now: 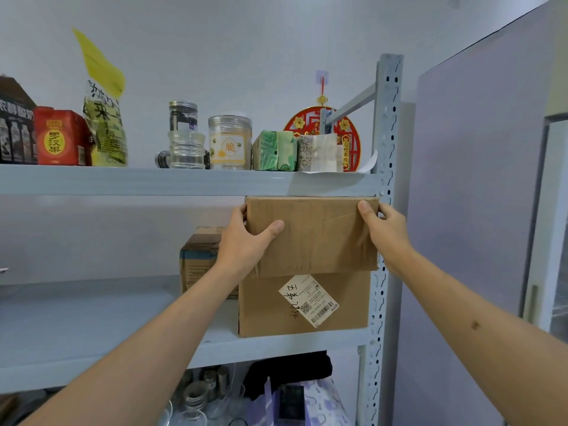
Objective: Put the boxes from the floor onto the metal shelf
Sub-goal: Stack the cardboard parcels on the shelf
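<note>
Both hands are clamped on the ends of the top cardboard box [312, 233]: left hand [246, 244] wrapped round its left edge with the thumb across the front, right hand [385, 232] gripping the right edge, thumb on the front too. So a wide two-handed hold, box sitting on, or maybe just above, the bigger labelled box [304, 302] directly under the grip; honestly can't tell if its weight is down yet.

What could go wrong: there's basically no gap between the box top and the upper shelf board [184, 179] right above the grip, so it could jam or scrape going in. The right fingers sit just beside the perforated metal upright [384, 149], easy pinch spot. And the held box hangs slightly past the lower one's front, so it might tip if let go early.

Cardboard looks soft and creased, matte brown, tape wrinkled. Shelf is smooth painted metal. Left of the grip there's a smaller printed carton [199, 256].
</note>
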